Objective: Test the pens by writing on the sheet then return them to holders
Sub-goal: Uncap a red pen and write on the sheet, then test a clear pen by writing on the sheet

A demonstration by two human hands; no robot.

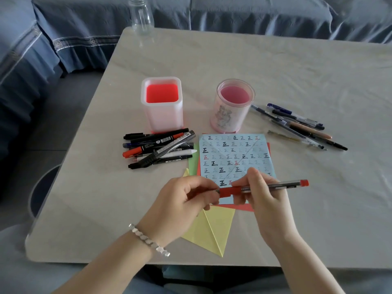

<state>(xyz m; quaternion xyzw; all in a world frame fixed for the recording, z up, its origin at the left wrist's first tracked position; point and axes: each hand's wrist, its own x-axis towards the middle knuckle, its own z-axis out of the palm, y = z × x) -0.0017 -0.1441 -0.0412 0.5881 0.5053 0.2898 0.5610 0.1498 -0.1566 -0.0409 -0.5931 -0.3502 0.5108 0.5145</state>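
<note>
A red pen (275, 185) lies level between both hands, just above the light blue sheet (233, 153) covered in rows of written characters. My right hand (265, 200) grips its barrel. My left hand (182, 200) pinches the red cap (228, 192) at the pen's tip end. Behind the sheet stand two empty holders: a square one with a red bottom (162, 103) and a round clear one with a pink bottom (234, 106). A heap of markers (159, 148) lies left of the sheet. Several thin pens (297, 126) lie to its right.
Red, green and yellow paper (212, 228) lies under the blue sheet near the table's front edge. A clear bottle (141, 16) stands at the far edge of the table (297, 81). A blue-covered sofa (84, 35) runs behind and to the left.
</note>
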